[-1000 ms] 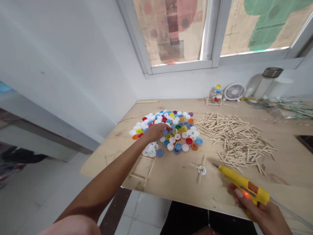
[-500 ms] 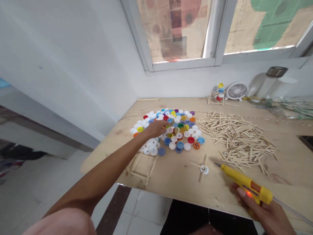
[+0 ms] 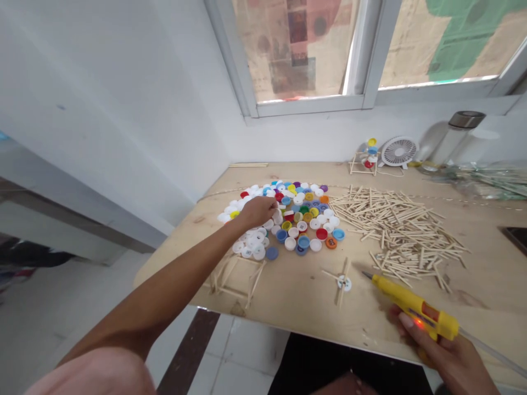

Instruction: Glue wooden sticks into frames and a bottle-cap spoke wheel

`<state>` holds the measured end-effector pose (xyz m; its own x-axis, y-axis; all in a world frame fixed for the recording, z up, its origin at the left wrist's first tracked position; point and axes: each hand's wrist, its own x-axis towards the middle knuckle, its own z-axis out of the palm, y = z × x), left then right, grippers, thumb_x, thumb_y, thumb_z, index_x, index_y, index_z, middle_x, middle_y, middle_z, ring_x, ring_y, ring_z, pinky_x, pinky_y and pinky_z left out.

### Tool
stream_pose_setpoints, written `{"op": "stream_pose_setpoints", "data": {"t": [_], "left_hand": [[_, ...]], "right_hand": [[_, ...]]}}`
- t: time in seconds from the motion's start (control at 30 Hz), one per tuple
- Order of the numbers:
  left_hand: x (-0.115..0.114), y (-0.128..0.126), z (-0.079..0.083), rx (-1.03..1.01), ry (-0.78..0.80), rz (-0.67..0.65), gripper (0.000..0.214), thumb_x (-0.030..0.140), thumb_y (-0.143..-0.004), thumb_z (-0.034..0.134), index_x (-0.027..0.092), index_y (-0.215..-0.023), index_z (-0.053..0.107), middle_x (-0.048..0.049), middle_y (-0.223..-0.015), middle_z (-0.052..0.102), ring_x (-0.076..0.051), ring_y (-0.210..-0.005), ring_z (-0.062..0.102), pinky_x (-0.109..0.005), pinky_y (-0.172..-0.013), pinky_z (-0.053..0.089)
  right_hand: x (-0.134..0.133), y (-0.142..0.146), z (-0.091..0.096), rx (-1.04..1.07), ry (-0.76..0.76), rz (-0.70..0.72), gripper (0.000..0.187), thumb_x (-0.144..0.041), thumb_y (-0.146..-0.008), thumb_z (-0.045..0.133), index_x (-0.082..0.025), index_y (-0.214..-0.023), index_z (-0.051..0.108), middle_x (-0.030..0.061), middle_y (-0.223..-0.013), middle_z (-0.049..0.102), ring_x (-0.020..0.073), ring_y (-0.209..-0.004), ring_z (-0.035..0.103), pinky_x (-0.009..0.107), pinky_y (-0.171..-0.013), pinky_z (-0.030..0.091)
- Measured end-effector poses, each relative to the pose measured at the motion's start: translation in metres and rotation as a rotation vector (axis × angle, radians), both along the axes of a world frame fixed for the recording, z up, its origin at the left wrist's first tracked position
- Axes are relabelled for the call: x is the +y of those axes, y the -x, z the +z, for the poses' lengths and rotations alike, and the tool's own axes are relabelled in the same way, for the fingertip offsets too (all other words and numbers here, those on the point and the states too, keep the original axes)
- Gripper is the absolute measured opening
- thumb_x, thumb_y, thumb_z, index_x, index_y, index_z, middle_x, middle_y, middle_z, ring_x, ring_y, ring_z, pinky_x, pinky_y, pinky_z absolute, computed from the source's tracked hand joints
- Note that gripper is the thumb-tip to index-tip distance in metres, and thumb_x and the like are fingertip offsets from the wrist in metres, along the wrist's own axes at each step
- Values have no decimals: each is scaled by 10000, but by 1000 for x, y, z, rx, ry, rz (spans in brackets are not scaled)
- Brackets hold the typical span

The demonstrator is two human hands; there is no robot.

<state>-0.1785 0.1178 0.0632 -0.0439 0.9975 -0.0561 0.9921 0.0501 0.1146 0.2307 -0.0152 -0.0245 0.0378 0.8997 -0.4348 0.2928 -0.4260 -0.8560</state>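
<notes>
My left hand reaches over a heap of coloured bottle caps on the plywood table, fingers curled down onto the caps; whether it grips one I cannot tell. My right hand holds a yellow glue gun at the near right, nozzle pointing left toward a small white cap with crossed sticks. A square frame of sticks lies near the table's front left edge, below my left forearm.
A big pile of wooden sticks lies right of the caps. At the back stand a small stick-and-cap model, a white fan and a glass jar. Windows run above; the floor lies to the left.
My left hand has shifted slightly left and back over the caps, fingers curling in. The glue gun and right hand have stayed almost still.
</notes>
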Motion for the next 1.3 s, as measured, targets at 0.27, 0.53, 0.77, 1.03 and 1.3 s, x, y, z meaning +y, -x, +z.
{"op": "stream_pose_setpoints", "data": {"t": [0.27,0.53,0.77,1.03,1.3], "left_hand": [[-31,8,31,-98,-88,32,156,241,-765,480,202,-804,626,12,-705,670,-148,-682,617,-232,-620,424],[-120,-39,74,-270,-255,-14,241,303,-834,452,228,-945,653,35,-635,620,-126,-564,538,-233,-571,388],[-153,-110,15,-1168,12,72,154,288,-792,558,181,-871,636,-1,-666,638,-109,-572,561,-217,-539,427],[-136,-140,-36,-1676,87,355,341,391,-677,719,139,-892,638,-9,-620,632,-94,-504,531,-201,-476,402],[-150,-127,-54,-1018,-103,292,211,228,-788,514,174,-920,669,-6,-668,649,-135,-592,577,-238,-562,422]], "right_hand": [[3,-2,2,23,47,-32,628,-569,-563,742,-169,-1043,669,103,-1008,738,318,-983,676,312,-808,574],[-6,20,22,-18,-116,-112,483,-549,-635,678,-181,-947,710,85,-925,758,280,-872,708,273,-702,590],[-6,21,25,-24,-116,-87,414,-519,-662,672,-187,-901,731,87,-937,756,282,-860,711,286,-720,585],[-7,25,35,-8,-153,-94,377,-480,-677,672,-170,-882,740,90,-926,758,258,-827,713,263,-679,584],[-8,22,31,-14,-147,-64,415,-497,-683,668,-162,-919,733,83,-930,756,249,-848,709,245,-731,574]]}}
